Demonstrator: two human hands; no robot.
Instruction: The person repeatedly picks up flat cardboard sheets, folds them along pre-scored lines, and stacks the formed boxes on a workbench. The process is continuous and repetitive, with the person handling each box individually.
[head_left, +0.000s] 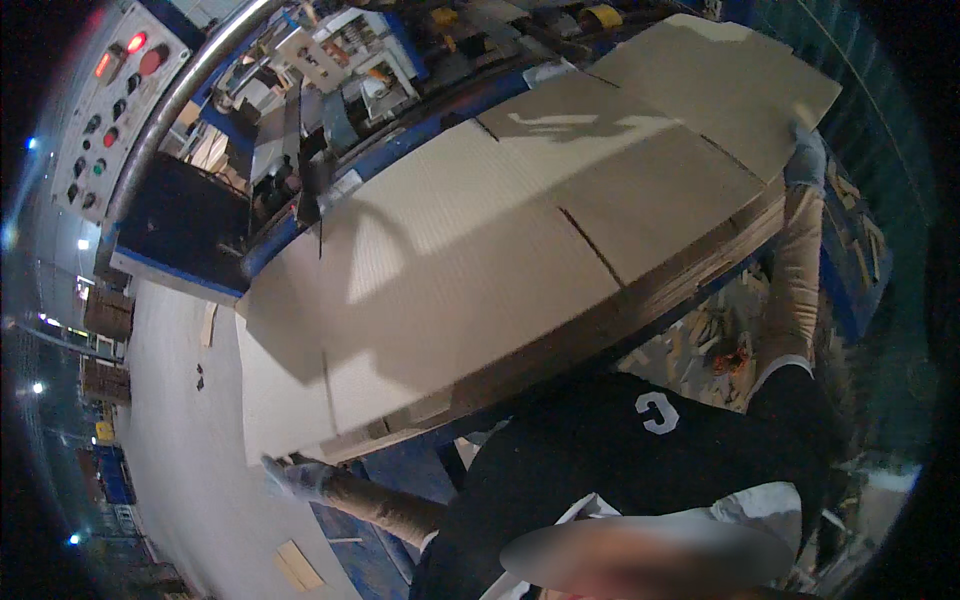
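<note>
On stack (690,262), between left hand (295,481) and right hand (806,160): top cardboard sheet (450,280), long axis near left to far right. Both hands close, at opposite ends. Fingers spread or pinching: too unclear to judge.

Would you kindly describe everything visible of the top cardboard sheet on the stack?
The top cardboard sheet is long, tan and largely flat, partly in shadow, with narrow dark slots cut in from both long edges. It lies on a stack of similar sheets, slanting from lower left to upper right. The gloved left hand is at its near left corner, the gloved right hand by its right end; exact contact is unclear.
</note>
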